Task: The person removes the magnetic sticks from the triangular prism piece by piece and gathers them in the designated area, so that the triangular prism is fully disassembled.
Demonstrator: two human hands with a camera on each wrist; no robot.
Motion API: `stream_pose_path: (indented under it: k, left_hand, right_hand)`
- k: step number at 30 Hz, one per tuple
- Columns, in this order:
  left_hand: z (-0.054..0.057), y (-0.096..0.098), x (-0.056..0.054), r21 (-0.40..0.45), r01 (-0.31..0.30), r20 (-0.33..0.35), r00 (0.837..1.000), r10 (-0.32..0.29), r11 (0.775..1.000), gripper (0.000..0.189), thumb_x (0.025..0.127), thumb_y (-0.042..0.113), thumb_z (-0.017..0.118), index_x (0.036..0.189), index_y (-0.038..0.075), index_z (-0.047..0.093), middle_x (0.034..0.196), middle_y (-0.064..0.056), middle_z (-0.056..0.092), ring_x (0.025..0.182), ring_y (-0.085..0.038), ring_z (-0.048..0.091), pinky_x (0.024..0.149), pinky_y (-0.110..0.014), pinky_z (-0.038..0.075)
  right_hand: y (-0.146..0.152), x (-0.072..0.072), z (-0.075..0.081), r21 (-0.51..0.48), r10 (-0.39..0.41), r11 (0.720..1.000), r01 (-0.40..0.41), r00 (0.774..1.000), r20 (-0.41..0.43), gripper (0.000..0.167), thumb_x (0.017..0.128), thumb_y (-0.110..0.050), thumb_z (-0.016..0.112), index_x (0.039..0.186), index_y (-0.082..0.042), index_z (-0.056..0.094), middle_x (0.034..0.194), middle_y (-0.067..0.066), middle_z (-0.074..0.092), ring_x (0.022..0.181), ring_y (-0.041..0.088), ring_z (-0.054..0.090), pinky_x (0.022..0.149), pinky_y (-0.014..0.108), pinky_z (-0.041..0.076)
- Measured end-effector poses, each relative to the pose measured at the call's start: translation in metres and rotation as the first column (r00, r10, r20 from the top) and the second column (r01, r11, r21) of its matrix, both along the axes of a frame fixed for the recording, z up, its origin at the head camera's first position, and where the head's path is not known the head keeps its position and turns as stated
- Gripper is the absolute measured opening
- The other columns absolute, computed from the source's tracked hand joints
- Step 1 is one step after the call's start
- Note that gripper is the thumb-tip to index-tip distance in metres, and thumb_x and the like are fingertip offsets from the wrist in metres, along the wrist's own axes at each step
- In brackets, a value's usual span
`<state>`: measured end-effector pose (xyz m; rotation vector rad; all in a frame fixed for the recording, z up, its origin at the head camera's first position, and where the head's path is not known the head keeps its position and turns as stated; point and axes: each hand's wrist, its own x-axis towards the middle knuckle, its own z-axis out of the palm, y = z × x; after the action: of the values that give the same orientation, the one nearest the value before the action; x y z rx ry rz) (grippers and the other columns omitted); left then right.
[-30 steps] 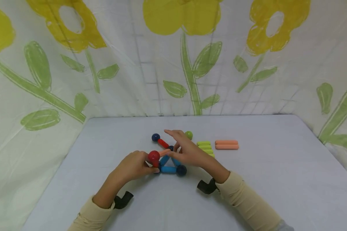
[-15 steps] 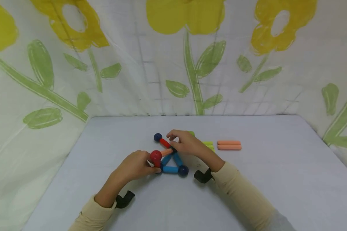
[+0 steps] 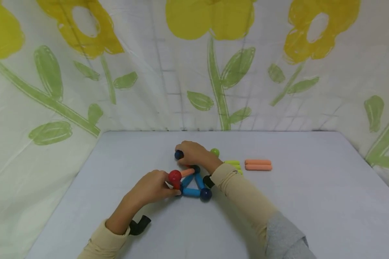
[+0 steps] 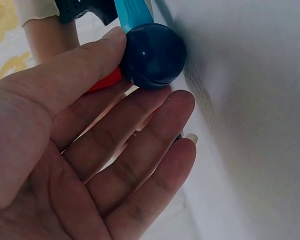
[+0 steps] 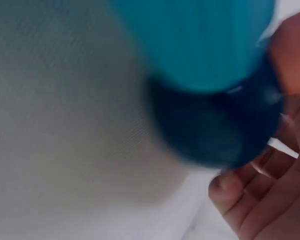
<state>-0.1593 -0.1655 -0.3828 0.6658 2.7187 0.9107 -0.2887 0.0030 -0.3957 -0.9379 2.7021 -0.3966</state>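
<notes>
A ball-and-rod frame (image 3: 191, 192) lies on the tabletop (image 3: 311, 216), left of its middle and towards the far edge. Three blue rods and dark blue balls form its flat triangle. Over the left corner ball (image 4: 155, 55) a short red rod carries a red ball (image 3: 175, 176), and an orange rod (image 3: 187, 172) slants from there to the far corner. The left hand (image 3: 152, 187) pinches the left corner ball between thumb and fingers. The fingers of the right hand (image 3: 194, 153) curl round an outer dark blue ball (image 3: 179, 155), mostly covering the red rod leading to it. Just beyond the right wrist sits a green ball (image 3: 215, 152); the beige sleeve (image 3: 243, 201) partly hides green rods (image 3: 232, 163). Farther towards the tabletop's right edge, two loose orange rods (image 3: 258, 165) lie side by side. Behind the far edge hangs a flower-printed cloth (image 3: 139, 100).
</notes>
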Motion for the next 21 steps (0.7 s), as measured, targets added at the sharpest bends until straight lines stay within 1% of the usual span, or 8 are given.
stream_pose_path:
  k: [3, 5, 10, 14, 17, 19, 20, 21]
  left_hand:
    - [0.001, 0.001, 0.0, -0.01, -0.003, -0.003, 1.0, 0.003, 1.0, 0.018, 0.08, 0.021, 0.086, 0.085, 0.007, 0.076, 0.075, 0.004, 0.07, 0.062, -0.005, 0.061, 0.056, -0.025, 0.051]
    - [0.001, 0.001, 0.0, -0.013, -0.003, -0.005, 1.0, 0.003, 1.0, 0.019, 0.08, 0.021, 0.086, 0.085, 0.007, 0.076, 0.075, 0.004, 0.07, 0.062, -0.005, 0.062, 0.056, -0.025, 0.051]
    - [0.0, 0.002, -0.001, -0.012, 0.014, -0.018, 1.0, -0.014, 1.0, 0.017, 0.081, 0.021, 0.086, 0.085, 0.007, 0.076, 0.074, 0.004, 0.07, 0.063, -0.004, 0.063, 0.056, -0.024, 0.051]
    - [0.0, 0.003, -0.002, -0.025, 0.012, -0.025, 1.0, -0.012, 1.0, 0.016, 0.081, 0.021, 0.086, 0.084, 0.008, 0.077, 0.074, 0.005, 0.07, 0.063, -0.005, 0.063, 0.056, -0.025, 0.051]
    - [0.0, 0.002, -0.002, -0.035, 0.003, -0.021, 1.0, -0.003, 0.999, 0.017, 0.081, 0.022, 0.086, 0.085, 0.008, 0.077, 0.074, 0.004, 0.07, 0.062, -0.005, 0.061, 0.056, -0.025, 0.051]
    - [0.0, 0.001, -0.002, -0.033, 0.0, -0.017, 1.0, -0.001, 0.999, 0.018, 0.081, 0.023, 0.086, 0.085, 0.008, 0.076, 0.074, 0.004, 0.07, 0.061, -0.004, 0.06, 0.055, -0.026, 0.05]
    - [-0.001, 0.001, -0.002, -0.03, 0.0, -0.014, 1.0, -0.001, 1.0, 0.018, 0.081, 0.023, 0.086, 0.085, 0.008, 0.076, 0.074, 0.004, 0.07, 0.061, -0.005, 0.06, 0.055, -0.025, 0.05]
    - [-0.001, 0.0, -0.002, -0.027, 0.002, -0.019, 1.0, -0.002, 1.0, 0.019, 0.081, 0.023, 0.086, 0.085, 0.008, 0.076, 0.072, 0.005, 0.068, 0.059, -0.005, 0.058, 0.054, -0.025, 0.049]
  right_hand:
    - [0.006, 0.003, 0.008, -0.112, 0.02, 0.994, -0.019, 1.0, 0.008, 0.034, 0.092, -0.02, 0.073, 0.122, -0.011, 0.061, 0.109, 0.004, 0.064, 0.093, 0.017, 0.057, 0.08, 0.03, 0.049]
    - [0.013, 0.009, 0.017, -0.195, 0.037, 0.98, -0.032, 0.999, 0.026, 0.032, 0.091, -0.016, 0.073, 0.118, -0.011, 0.056, 0.106, 0.004, 0.063, 0.088, 0.017, 0.057, 0.075, 0.028, 0.049]
    - [0.039, 0.031, 0.04, -0.326, 0.1, 0.943, -0.073, 0.993, 0.066, 0.035, 0.09, -0.013, 0.074, 0.115, -0.011, 0.049, 0.106, 0.009, 0.062, 0.077, 0.018, 0.059, 0.066, 0.026, 0.049]
    - [0.062, 0.042, 0.045, -0.42, 0.106, 0.906, -0.055, 0.989, 0.099, 0.035, 0.09, -0.014, 0.074, 0.113, -0.01, 0.049, 0.105, 0.011, 0.063, 0.073, 0.016, 0.059, 0.062, 0.026, 0.05]
    - [0.073, 0.042, 0.038, -0.515, 0.13, 0.857, -0.024, 0.976, 0.172, 0.031, 0.092, -0.016, 0.073, 0.112, -0.009, 0.051, 0.099, 0.011, 0.067, 0.07, 0.022, 0.063, 0.06, 0.027, 0.05]
    - [0.078, 0.042, 0.033, -0.586, 0.164, 0.811, 0.002, 0.959, 0.23, 0.026, 0.093, -0.015, 0.072, 0.111, -0.007, 0.054, 0.093, 0.012, 0.07, 0.069, 0.029, 0.064, 0.057, 0.03, 0.051]
    - [0.079, 0.042, 0.03, -0.628, 0.184, 0.778, 0.027, 0.945, 0.269, 0.024, 0.094, -0.015, 0.071, 0.111, -0.006, 0.056, 0.091, 0.015, 0.071, 0.069, 0.035, 0.064, 0.056, 0.032, 0.052]
    - [0.081, 0.042, 0.027, -0.664, 0.197, 0.745, 0.066, 0.929, 0.313, 0.022, 0.095, -0.015, 0.07, 0.111, -0.005, 0.058, 0.09, 0.015, 0.072, 0.068, 0.037, 0.064, 0.056, 0.033, 0.052]
